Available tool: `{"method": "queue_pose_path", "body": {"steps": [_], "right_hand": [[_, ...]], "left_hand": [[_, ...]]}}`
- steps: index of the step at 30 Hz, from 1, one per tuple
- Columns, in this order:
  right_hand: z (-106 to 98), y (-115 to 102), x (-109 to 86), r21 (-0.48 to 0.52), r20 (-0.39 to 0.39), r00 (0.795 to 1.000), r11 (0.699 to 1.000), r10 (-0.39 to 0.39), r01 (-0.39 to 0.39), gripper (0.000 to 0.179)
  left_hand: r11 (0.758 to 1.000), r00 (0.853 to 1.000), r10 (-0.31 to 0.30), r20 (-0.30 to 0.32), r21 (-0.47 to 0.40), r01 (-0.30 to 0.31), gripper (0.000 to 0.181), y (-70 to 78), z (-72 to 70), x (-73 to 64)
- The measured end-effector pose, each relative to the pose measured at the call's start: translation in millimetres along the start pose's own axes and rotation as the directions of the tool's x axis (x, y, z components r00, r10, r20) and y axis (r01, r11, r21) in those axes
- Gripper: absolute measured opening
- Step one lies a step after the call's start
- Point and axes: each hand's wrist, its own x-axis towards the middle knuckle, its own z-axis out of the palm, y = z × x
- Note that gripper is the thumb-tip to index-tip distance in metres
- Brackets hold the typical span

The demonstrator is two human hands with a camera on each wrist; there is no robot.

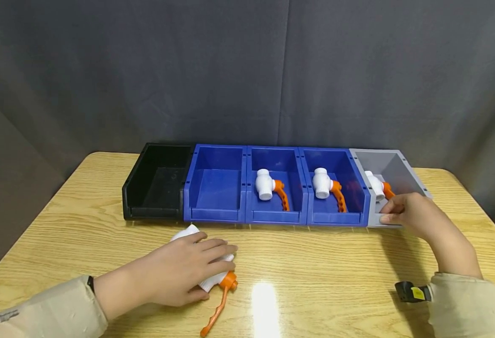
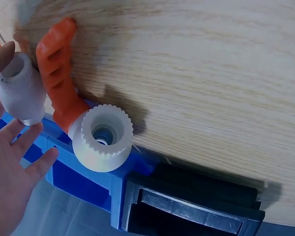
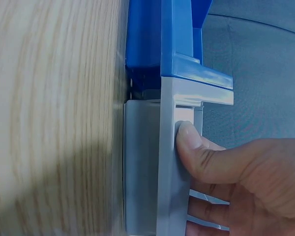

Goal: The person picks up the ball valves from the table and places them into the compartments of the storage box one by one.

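Two white pipe valves with orange handles lie under my left hand (image 1: 184, 267) on the table. My fingers spread over the nearer valve (image 2: 22, 88), thumb by one end and fingertips by the other, all fairly straight. Right beside it, the second valve (image 2: 102, 140) points its ribbed round opening at the left wrist camera. At the far right, my right hand (image 1: 416, 216) pinches the front rim of the grey bin (image 3: 172, 196), thumb outside and fingers inside. Behind those fingers a valve (image 1: 376, 185) lies in that bin, its handle end hidden by the hand.
Left of the grey bin stand three blue bins in a row, then a black bin (image 1: 156, 188). One valve (image 1: 265, 184) lies in the middle blue bin, another (image 1: 322, 183) in the right blue bin. A dark curtain (image 1: 247, 70) hangs behind the table.
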Motion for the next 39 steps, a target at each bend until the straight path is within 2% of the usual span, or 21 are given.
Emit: {"method": "queue_pose_path", "body": {"steps": [10, 18, 34, 39], "right_hand": [[-0.8, -1.4, -1.2, 0.001, 0.01, 1.0, 1.0, 0.013, -0.013, 0.011], [-0.4, -2.0, -1.5, -0.011, 0.01, 1.0, 1.0, 0.012, -0.012, 0.012], [-0.8, -0.2, 0.0, -0.018, 0.019, 1.0, 1.0, 0.007, -0.007, 0.014], [-0.7, 0.2, 1.4, -0.019, 0.02, 1.0, 1.0, 0.016, -0.016, 0.014]], "left_hand": [[0.999, 0.997, 0.004, -0.076, -0.033, -0.006, 0.053, 1.7, 1.9, 1.8], [0.999, 0.99, 0.03, -0.135, -0.014, -0.032, 0.052, 1.8, 4.6, 4.4], [0.999, 0.988, 0.034, -0.154, 0.0, -0.034, 0.047, 0.9, 4.0, 7.4], [0.995, 0.984, 0.077, -0.159, 0.075, -0.065, 0.047, -0.5, -4.4, 7.1]]}}
